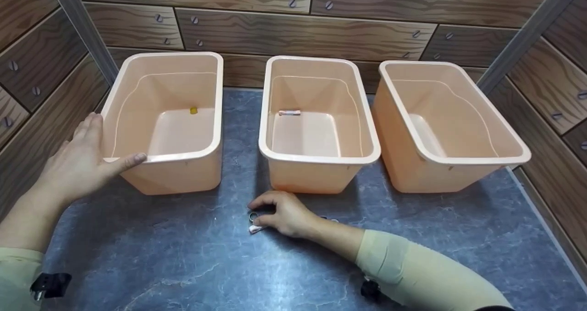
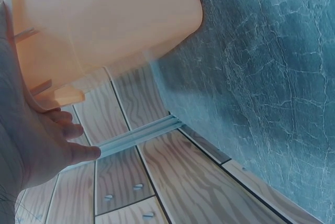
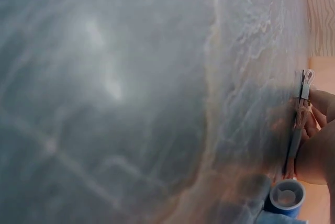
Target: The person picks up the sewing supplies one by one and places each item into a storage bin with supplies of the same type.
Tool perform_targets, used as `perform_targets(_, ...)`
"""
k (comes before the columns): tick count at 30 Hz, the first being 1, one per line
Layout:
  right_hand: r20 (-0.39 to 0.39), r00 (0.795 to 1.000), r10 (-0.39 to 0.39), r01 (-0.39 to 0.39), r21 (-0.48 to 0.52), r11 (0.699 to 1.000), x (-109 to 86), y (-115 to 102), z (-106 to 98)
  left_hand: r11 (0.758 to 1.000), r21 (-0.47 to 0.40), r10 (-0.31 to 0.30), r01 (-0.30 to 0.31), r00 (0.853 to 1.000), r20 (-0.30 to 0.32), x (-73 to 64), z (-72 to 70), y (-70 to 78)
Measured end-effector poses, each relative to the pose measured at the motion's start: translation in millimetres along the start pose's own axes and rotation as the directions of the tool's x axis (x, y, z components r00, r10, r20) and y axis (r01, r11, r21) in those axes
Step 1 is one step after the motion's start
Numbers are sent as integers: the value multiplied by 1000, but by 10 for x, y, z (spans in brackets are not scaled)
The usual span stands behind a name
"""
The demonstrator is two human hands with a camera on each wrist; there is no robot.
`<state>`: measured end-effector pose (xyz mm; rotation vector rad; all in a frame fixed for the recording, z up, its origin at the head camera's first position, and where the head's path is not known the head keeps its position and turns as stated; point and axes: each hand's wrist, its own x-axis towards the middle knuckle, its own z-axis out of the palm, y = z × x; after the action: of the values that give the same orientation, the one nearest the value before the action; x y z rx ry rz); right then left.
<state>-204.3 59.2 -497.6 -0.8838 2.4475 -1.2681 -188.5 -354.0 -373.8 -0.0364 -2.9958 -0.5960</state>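
Note:
My left hand (image 1: pixel 78 159) rests at the near left corner of the left peach bin (image 1: pixel 202 175), thumb over its front rim and fingers straight along its outside. In front of the middle bin (image 1: pixel 316 178), my right hand (image 1: pixel 286 214) reaches low to the table. Its thumb and forefinger stand apart around a small ring-shaped thing (image 1: pixel 253 217). Under the thumb lies a small whitish piece (image 1: pixel 255 229). In the right wrist view, a white loop (image 3: pixel 309 77) shows at the fingertips, and a blue round thing with a grey rim (image 3: pixel 287 195) is near the hand.
A small yellow piece (image 1: pixel 193 110) lies in the left bin, and a small pink-and-white stick (image 1: pixel 289 113) in the middle one. The right bin (image 1: pixel 426 178) stands beside them. Partly hidden behind my right wrist is another small item (image 1: pixel 334 220). Wood-patterned walls (image 1: pixel 302 31) surround the grey-blue table (image 1: pixel 192 256).

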Motion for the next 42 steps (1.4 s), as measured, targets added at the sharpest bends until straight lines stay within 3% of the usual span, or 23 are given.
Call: perform_targets(42,-12,997,-78,77,-62,995,-11,18,17,1000,10,-14,14,1000,14,7,-12,-5)
